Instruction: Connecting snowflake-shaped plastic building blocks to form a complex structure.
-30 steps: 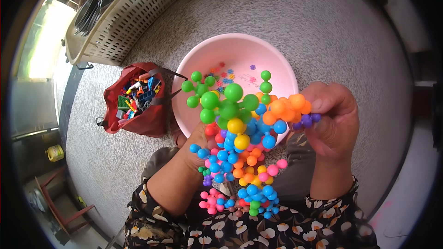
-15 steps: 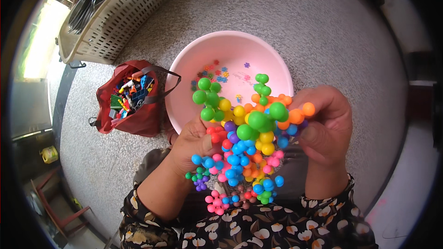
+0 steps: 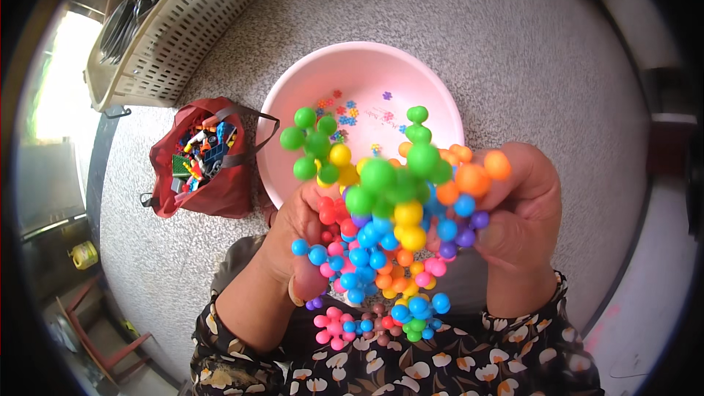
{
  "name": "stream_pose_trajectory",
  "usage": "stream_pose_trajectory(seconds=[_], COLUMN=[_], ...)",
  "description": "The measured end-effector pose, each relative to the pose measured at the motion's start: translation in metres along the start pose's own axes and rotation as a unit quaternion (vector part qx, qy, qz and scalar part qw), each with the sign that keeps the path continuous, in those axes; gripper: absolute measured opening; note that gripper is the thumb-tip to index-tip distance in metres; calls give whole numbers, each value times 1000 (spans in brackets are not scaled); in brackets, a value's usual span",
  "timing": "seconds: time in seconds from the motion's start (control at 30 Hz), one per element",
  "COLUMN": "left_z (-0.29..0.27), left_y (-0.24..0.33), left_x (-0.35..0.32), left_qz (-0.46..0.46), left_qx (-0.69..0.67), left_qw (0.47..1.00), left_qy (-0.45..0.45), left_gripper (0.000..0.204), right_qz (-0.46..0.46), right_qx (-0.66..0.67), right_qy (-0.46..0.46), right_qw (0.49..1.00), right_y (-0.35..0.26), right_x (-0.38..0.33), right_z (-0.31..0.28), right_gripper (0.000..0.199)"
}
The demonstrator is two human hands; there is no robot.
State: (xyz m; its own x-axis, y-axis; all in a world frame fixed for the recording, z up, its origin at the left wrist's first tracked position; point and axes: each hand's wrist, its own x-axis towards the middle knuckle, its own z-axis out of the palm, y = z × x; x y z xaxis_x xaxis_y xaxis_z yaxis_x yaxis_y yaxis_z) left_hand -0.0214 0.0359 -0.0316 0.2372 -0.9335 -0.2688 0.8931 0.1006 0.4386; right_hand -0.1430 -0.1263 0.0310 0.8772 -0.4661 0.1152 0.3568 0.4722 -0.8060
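Between my two hands is a bulky assembly of ball-ended plastic connector pieces (image 3: 375, 231), in green, yellow, orange, blue, purple, red and pink. My left hand (image 3: 286, 242) is closed on its left side by the red and blue pieces, with some fingers hidden behind it. On the other side, my right hand (image 3: 524, 209) pinches the orange and purple pieces between thumb and fingers. The assembly hangs over my lap and covers the near side of a round pink basin (image 3: 422, 81). Several small loose connector pieces (image 3: 352, 113) lie on the basin's bottom.
Left of the basin stands a red cloth bag (image 3: 235, 198) filled with mixed toy bricks, its strap reaching the basin rim. A cream slotted rack (image 3: 172, 40) with dishes is at the far left. A yellow bottle (image 3: 84, 255) and a reddish wooden frame (image 3: 92, 341) are at the left edge.
The assembly has tipped and turned a little, its green top shifting left. My left thumb has moved down off the red pieces. My right hand keeps its pinch.
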Motion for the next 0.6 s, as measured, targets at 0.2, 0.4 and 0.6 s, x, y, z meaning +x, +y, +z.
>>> stream_pose_trajectory(seconds=[0.2, 0.4, 0.6], left_z=[9, 1, -8], left_y=[10, 12, 11], left_x=[-1, 4, 10], left_qz=[-66, -59, -46], left_qx=[-9, 46, 91], left_qw=[997, 997, 995], left_qy=[31, 8, -20], left_gripper=[43, 42, 40], right_qz=[-29, -146, -127], right_qx=[-88, -152, -214], right_qy=[9, -83, -102], right_qw=[996, 974, 963], right_y=[-7, -4, -13], right_x=[2, 0, -5], right_z=[5, -4, 2], right_gripper=[24, 17, 12])
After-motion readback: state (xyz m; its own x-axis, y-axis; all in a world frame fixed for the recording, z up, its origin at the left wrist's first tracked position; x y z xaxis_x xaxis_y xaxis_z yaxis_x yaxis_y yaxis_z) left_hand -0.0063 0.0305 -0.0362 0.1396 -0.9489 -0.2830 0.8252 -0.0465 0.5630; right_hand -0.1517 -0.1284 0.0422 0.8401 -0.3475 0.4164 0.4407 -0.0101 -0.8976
